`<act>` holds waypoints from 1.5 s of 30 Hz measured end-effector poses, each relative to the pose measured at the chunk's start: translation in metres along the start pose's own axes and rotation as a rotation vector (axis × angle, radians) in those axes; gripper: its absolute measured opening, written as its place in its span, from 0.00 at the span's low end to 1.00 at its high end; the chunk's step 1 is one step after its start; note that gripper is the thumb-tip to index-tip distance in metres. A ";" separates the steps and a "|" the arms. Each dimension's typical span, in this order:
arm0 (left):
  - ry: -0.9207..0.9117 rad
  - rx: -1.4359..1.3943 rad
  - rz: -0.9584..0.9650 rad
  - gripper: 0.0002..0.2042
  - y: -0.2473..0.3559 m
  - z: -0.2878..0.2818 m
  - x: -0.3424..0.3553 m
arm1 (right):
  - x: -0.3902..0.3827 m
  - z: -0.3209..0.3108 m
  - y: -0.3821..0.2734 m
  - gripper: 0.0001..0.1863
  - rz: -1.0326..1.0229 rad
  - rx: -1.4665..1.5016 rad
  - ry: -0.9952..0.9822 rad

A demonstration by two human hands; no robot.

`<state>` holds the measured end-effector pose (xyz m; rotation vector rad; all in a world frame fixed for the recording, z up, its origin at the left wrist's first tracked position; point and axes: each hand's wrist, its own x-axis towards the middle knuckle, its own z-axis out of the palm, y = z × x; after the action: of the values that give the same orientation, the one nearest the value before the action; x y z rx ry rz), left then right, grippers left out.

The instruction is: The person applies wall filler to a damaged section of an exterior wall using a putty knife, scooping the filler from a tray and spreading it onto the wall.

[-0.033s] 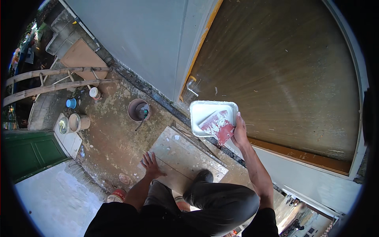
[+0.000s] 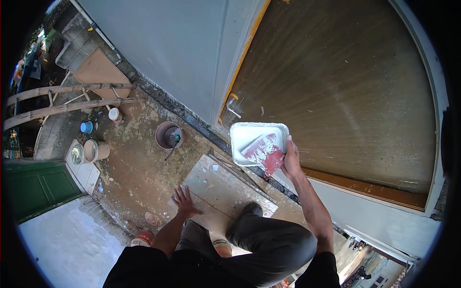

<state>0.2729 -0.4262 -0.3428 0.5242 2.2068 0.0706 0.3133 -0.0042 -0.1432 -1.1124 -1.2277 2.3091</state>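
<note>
My right hand point(image 2: 293, 158) grips the right side of a white rectangular tray point(image 2: 236, 134), held up near the wall. Inside the tray lies a flat red scraper or trowel point(image 2: 273, 158) smeared with white material. My left hand point(image 2: 185, 204) has its fingers spread over a worn board point(image 2: 213, 177) on the ground; whether it touches the board is unclear. My dark-trousered legs are bent below, one shoe point(image 2: 249, 211) on the board.
Buckets point(image 2: 167, 146) point(image 2: 96, 150), a blue basket point(image 2: 86, 127), a bamboo ladder point(image 2: 62, 108) and a brown panel point(image 2: 96, 72) occupy the left, beside a green door point(image 2: 41, 185). A pale wall point(image 2: 173, 48) and a large recessed brown panel point(image 2: 336, 96) rise ahead and right.
</note>
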 end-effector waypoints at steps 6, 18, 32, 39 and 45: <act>-0.046 -0.045 -0.004 0.77 0.001 0.010 -0.001 | 0.017 0.003 -0.003 0.19 0.015 -0.045 -0.036; -0.076 -0.048 0.037 0.75 -0.030 0.035 -0.004 | 0.005 0.040 -0.052 0.20 0.159 -0.100 -0.044; -0.117 -0.051 -0.127 0.49 0.009 0.002 0.016 | -0.011 0.066 -0.139 0.22 0.197 -0.146 -0.035; -0.167 -0.014 -0.092 0.46 -0.014 -0.029 0.007 | -0.031 0.088 -0.170 0.21 0.231 -0.117 -0.033; -0.215 -0.685 0.030 0.39 0.097 -0.144 -0.011 | -0.080 0.109 -0.208 0.22 0.231 -0.106 0.004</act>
<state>0.2038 -0.3240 -0.2208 0.1657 1.8124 0.7218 0.2648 0.0106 0.0994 -1.3598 -1.2946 2.4289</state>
